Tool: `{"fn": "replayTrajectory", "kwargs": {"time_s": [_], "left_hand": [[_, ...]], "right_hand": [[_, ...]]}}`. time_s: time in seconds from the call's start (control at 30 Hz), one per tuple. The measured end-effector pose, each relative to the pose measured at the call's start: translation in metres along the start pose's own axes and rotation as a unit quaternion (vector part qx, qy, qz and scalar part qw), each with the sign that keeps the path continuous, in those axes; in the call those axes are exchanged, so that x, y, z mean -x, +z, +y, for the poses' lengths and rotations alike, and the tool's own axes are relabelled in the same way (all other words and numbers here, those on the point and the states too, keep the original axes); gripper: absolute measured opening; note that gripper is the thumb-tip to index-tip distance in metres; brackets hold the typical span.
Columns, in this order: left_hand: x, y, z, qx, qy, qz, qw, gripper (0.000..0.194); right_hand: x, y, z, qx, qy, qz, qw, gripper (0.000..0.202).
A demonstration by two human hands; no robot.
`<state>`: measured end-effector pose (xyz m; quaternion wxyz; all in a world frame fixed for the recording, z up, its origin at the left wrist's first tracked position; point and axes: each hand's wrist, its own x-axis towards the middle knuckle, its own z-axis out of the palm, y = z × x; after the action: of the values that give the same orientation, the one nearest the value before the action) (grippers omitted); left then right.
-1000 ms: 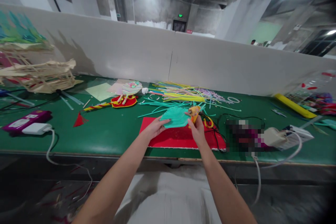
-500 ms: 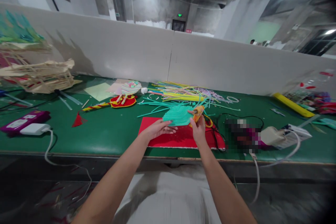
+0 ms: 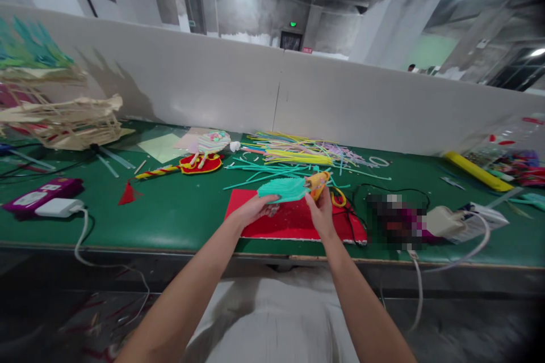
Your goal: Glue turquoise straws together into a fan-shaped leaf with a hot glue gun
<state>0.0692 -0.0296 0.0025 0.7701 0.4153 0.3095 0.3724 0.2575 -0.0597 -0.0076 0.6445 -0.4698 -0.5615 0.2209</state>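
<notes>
Hands (image 3: 254,210) partly cover teal piece (image 3: 283,188); dark item (image 3: 395,221) pixelated

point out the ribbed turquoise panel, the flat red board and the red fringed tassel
Ribbed turquoise panel (image 3: 282,189): head view, middle of its face.
Flat red board (image 3: 294,223): head view, bare front surface.
Red fringed tassel (image 3: 127,194): head view, middle of fringe.

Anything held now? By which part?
Left hand: teal panel, by its near-left edge. Right hand: orange glue gun, apparently by its handle; finger placement partly hidden.
</notes>
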Motion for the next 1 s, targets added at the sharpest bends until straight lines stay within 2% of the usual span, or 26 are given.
{"fn": "replayTrajectory", "kwargs": {"time_s": [0.1,0.17,0.3,0.43,0.57,0.7,0.83,1.0], "left_hand": [[-0.001,0.000,0.001,0.023,0.007,0.045,0.999,0.021],[-0.001,0.001,0.003,0.039,0.028,0.052,0.997,0.024],[-0.003,0.001,0.005,0.072,0.069,0.063,0.993,0.031],[-0.005,-0.001,0.008,0.106,0.046,0.081,0.990,0.031],[-0.005,-0.003,0.009,0.129,0.028,0.060,0.989,0.026],[-0.003,-0.003,0.010,0.130,0.028,0.066,0.989,0.022],[-0.003,-0.002,0.011,0.140,0.093,0.090,0.982,0.019],[-0.004,0.002,0.009,0.088,0.207,0.132,0.965,0.015]], "right_hand": [[0.001,0.000,0.003,0.037,-0.007,0.075,0.997,0.048],[0.002,-0.001,0.005,0.053,-0.020,0.107,0.993,0.047],[0.004,-0.003,0.008,0.163,-0.070,0.084,0.980,0.038],[0.007,-0.002,0.015,0.259,-0.118,0.074,0.956,0.041],[0.008,0.000,0.022,0.287,-0.138,0.072,0.945,0.044],[0.008,0.002,0.019,0.285,-0.129,0.095,0.945,0.043],[0.005,-0.001,0.013,0.282,-0.111,0.161,0.939,0.040],[0.002,-0.006,0.013,0.243,-0.063,0.181,0.951,0.039]]}}
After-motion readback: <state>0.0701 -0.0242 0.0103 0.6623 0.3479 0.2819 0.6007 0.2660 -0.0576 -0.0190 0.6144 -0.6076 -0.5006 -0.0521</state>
